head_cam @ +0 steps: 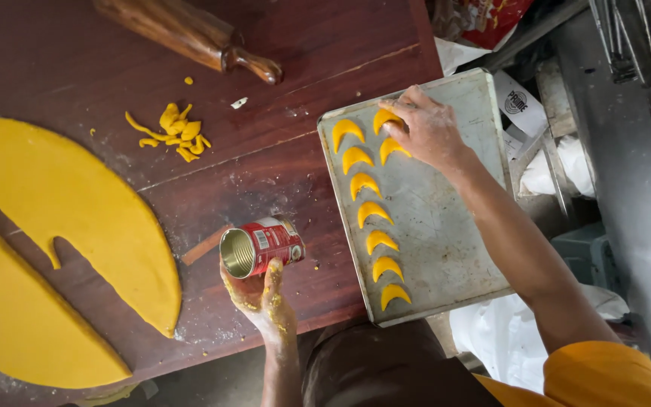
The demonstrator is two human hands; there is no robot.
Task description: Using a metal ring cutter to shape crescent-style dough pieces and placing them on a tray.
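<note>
My left hand (261, 298) grips an open red tin can (261, 247) lying on its side above the dark wooden table (280, 143); the fingers are smeared with yellow dough. My right hand (427, 128) reaches over a grey metal baking tray (446, 226) and rests its fingertips on a crescent-shaped yellow dough piece (384, 118) at the tray's far end. Several more dough crescents (374, 213) lie in a row down the tray's left side. A large sheet of rolled yellow dough (62, 203) with curved cut-outs lies on the table to the left.
A wooden rolling pin (190, 34) lies at the table's far edge. A small heap of yellow dough scraps (175, 132) sits near it. A thin wooden stick (206, 245) lies beside the can. White bags and metal racks crowd the floor on the right.
</note>
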